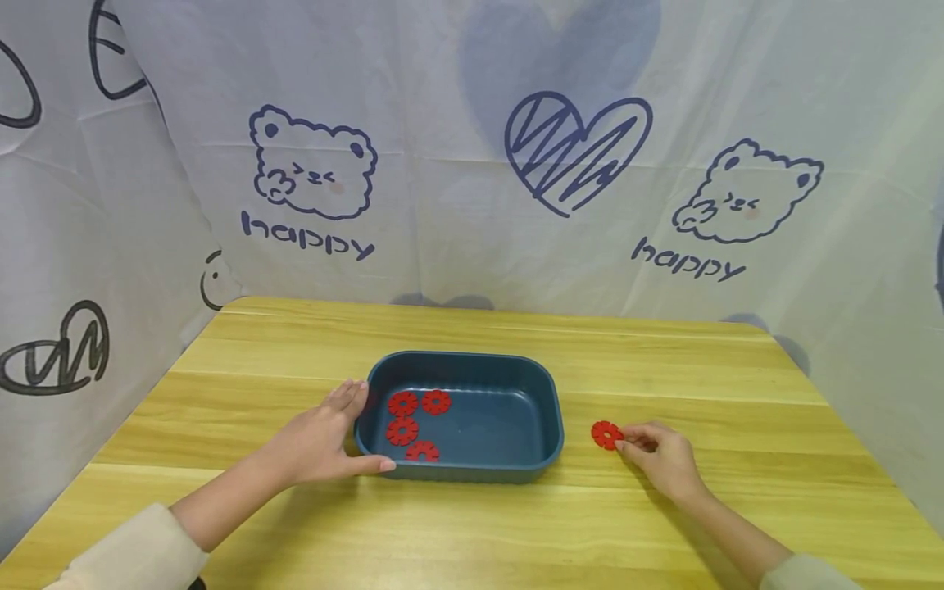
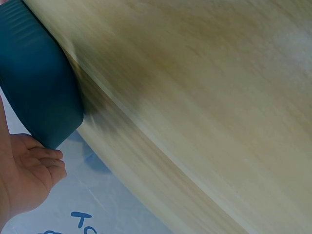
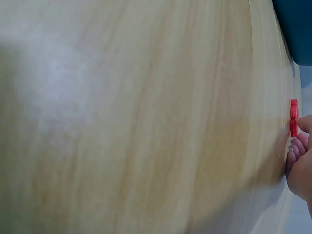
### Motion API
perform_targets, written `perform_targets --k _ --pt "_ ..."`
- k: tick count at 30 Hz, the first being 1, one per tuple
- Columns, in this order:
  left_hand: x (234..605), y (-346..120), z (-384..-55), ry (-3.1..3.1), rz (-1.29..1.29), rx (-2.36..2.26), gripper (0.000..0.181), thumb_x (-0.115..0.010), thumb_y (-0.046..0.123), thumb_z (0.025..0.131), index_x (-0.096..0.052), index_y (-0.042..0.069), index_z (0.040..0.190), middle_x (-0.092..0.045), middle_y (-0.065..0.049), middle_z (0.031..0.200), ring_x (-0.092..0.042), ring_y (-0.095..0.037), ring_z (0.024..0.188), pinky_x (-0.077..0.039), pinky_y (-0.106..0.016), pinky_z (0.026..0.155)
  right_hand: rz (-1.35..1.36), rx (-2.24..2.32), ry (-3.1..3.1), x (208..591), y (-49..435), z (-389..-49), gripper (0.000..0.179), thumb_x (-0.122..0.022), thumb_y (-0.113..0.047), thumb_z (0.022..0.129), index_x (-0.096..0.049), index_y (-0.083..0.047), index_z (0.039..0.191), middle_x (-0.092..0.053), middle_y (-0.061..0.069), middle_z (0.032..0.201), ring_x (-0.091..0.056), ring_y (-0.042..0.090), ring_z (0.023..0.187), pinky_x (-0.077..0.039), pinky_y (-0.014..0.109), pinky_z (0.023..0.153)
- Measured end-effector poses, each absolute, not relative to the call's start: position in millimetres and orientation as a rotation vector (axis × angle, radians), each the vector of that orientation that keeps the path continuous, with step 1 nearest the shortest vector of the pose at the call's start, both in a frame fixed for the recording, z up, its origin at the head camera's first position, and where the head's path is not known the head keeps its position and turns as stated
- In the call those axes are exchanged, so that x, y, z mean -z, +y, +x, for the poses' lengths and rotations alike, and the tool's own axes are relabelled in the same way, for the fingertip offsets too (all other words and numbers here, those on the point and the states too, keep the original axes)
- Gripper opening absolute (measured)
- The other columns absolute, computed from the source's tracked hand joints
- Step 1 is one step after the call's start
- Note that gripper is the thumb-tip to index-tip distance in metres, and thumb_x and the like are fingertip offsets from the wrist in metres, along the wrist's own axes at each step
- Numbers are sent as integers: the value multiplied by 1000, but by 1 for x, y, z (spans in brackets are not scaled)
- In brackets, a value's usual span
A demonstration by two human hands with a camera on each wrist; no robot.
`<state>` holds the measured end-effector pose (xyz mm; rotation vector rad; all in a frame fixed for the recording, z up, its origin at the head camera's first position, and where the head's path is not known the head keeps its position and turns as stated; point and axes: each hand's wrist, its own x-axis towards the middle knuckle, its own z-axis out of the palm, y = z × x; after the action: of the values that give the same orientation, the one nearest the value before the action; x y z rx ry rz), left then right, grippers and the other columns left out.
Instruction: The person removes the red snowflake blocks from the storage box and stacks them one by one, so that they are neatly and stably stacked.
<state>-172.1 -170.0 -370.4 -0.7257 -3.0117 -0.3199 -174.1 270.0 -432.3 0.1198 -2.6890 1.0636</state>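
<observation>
A dark teal plastic tray [image 1: 472, 474] sits on the table. Several red notched plastic discs [image 1: 401, 431] lie at the left of its floor. My left hand [image 1: 320, 438] rests against the tray's left end, thumb stretched along the front rim and fingers at the left wall. In the left wrist view that hand [image 2: 36, 170] touches the tray's end [image 2: 39, 73]. To the right of the tray, my right hand [image 1: 667, 463] pinches one more red notched disc [image 1: 607, 435] between thumb and fingers. The right wrist view shows this disc [image 3: 293, 118] edge-on.
The wooden-grain table [image 1: 472, 541] has rounded far corners. Behind it and at the sides hangs a white cloth [image 1: 442, 188] printed with bears, hearts and lettering. The tray's raised wall stands between the right hand and the discs inside.
</observation>
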Motion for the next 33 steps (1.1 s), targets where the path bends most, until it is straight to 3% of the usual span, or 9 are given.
perform_targets --k 14,23,33 --pt "369 -169 -172 -3012 -734 324 108 -58 72 72 -35 -11 138 -35 -29 143 -34 -47 131 -46 -55 91 75 -1119 -2644 424 268 -170 23 -69 -4 80 -67 7 100 -67 12 85 -53 -6 71 -49 13 66" --pt "367 -170 -172 -3013 -734 313 108 -58 71 72 -34 -11 138 -33 -30 144 -32 -47 132 -47 -55 90 189 -1236 -2529 386 246 -181 26 -67 -16 86 -67 -1 107 -65 11 94 -53 -7 77 -48 13 71" --pt "365 -169 -173 -3021 -739 291 107 -60 69 72 -36 -12 136 -35 -30 142 -33 -47 132 -46 -55 91 337 -1391 -2479 359 204 -199 28 -69 -10 82 -67 2 107 -65 20 100 -55 -6 78 -50 18 73"
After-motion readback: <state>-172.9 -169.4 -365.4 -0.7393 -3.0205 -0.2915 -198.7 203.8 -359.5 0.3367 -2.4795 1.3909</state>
